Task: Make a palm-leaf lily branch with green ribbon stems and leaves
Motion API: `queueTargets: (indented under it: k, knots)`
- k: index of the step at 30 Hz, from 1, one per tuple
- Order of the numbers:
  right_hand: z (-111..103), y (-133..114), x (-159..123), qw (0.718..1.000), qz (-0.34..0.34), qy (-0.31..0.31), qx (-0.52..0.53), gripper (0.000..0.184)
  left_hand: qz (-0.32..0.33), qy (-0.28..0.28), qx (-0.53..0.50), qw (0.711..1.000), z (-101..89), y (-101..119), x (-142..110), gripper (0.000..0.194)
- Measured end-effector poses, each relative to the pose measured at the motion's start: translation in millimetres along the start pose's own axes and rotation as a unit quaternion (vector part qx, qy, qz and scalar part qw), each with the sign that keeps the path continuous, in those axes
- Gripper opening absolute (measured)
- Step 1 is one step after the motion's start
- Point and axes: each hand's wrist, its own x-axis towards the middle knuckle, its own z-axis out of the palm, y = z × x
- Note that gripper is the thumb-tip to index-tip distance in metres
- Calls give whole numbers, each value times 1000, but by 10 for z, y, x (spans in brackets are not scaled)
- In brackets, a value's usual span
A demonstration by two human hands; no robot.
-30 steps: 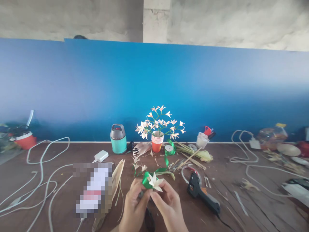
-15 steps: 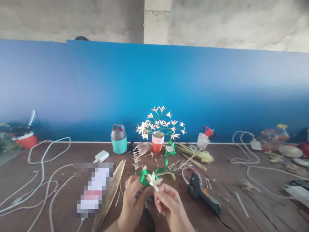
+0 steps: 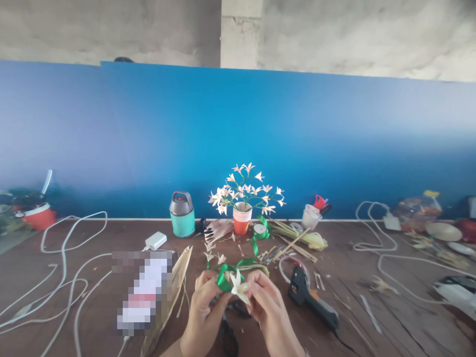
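Observation:
Between my hands is a cream-white artificial flower (image 3: 239, 286) with pointed petals. My left hand (image 3: 205, 307) is closed in a pinch on the green ribbon (image 3: 223, 278) just behind the flower; its stem is hidden by the fingers. My right hand (image 3: 267, 305) has its fingertips closed on the flower's right-hand petals. From the left hand the ribbon runs back over the table to its spool (image 3: 260, 229). Behind stands a stack of orange and white paper cups (image 3: 242, 221) holding several similar flowers (image 3: 246, 188) on green stems.
A black glue gun (image 3: 310, 297) lies to the right of my hands. On the left are a dried husk (image 3: 169, 300), a blurred-out device (image 3: 143, 295) and white cables (image 3: 65, 248). A teal flask (image 3: 182, 220) stands at the back, and pale stalks (image 3: 301, 235) lie right of the spool.
My right hand drew down to the right from the flower's side, then came back up to its petals. The flower has tilted a little. My left hand keeps its hold on the ribbon.

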Motion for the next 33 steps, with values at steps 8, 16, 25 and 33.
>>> queueTargets:
  k: [8,16,25,33]
  knots:
    - [-50,44,31,999,19,-37,19,28,-35,4,-59,998,13,24,0,14]
    - [-12,9,45,999,17,-23,-41,23,-165,-28,-186,968,48,90,63,20]
    - [-13,13,55,996,62,-52,24,24,-256,-80,-346,899,70,149,43,22]
    - [-14,68,64,996,56,-39,51,23,-290,-43,-415,861,134,203,21,21]
